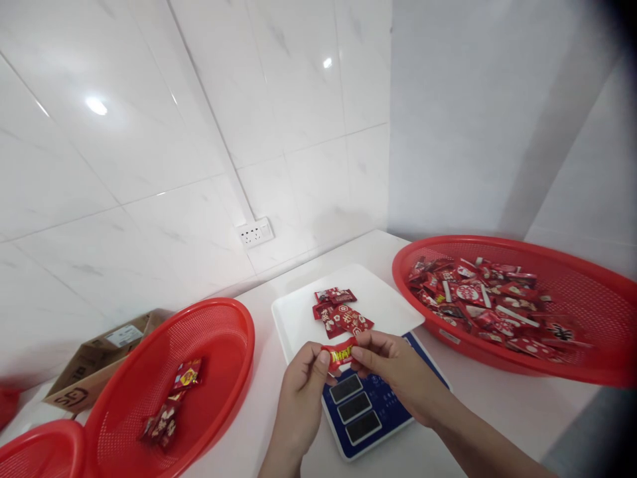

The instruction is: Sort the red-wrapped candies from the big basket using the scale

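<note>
Both hands pinch a small red foil-wrapped candy (340, 354) by its ends: left hand (303, 385) fingers on its left end, right hand (393, 372) fingers on its right, above the blue digital scale (365, 415).

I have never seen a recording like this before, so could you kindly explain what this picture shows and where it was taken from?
There is no machine here: a person works with two bare hands, and the single picture comes from a camera worn on that person's head, looking forward and down. The left hand and right hand together pinch a small red wrapped candy by its ends, above a blue scale. On the scale sits a white tray with a few red packets. To the right, a large red basket holds many such packets; to the left, another red basket holds only a few. A cardboard box stands at the far left.
</note>
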Motion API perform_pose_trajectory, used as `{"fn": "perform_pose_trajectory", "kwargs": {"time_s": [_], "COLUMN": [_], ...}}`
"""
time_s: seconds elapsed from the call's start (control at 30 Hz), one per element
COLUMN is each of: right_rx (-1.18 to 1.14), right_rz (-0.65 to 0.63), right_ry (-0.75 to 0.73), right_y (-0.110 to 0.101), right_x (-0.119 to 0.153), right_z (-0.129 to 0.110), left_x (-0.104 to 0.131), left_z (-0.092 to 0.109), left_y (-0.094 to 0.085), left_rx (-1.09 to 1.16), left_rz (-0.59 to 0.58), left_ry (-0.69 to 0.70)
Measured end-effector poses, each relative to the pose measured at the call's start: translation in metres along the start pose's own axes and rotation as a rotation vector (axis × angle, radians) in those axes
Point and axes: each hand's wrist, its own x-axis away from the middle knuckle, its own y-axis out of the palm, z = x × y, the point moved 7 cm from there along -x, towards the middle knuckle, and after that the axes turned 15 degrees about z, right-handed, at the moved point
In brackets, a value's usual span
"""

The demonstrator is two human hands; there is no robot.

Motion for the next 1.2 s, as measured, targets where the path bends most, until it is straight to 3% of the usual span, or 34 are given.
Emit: {"fn": "perform_pose_trajectory", "kwargs": {"time_s": [0.7,1.1,1.2], "right_rx": [0.011,0.041,0.043], "right_rz": [0.052,0.009,-0.001], "right_ry": [-0.017,-0.032,-0.094], "right_y": [-0.002,0.002,0.000], "right_x": [0.001,0.007,0.005], "right_z": [-0.007,-0.009,-0.009], "left_x": [0.000,0.002,0.000], "left_z": [-0.001,-0.007,-0.007], "left_y": [-0.001,0.007,0.005], "left_rx": [-0.023,0.160,0.169], "left_rz": [0.005,-0.085,-0.045], "left_ry": [-0.005,-0.092,-0.069]}}
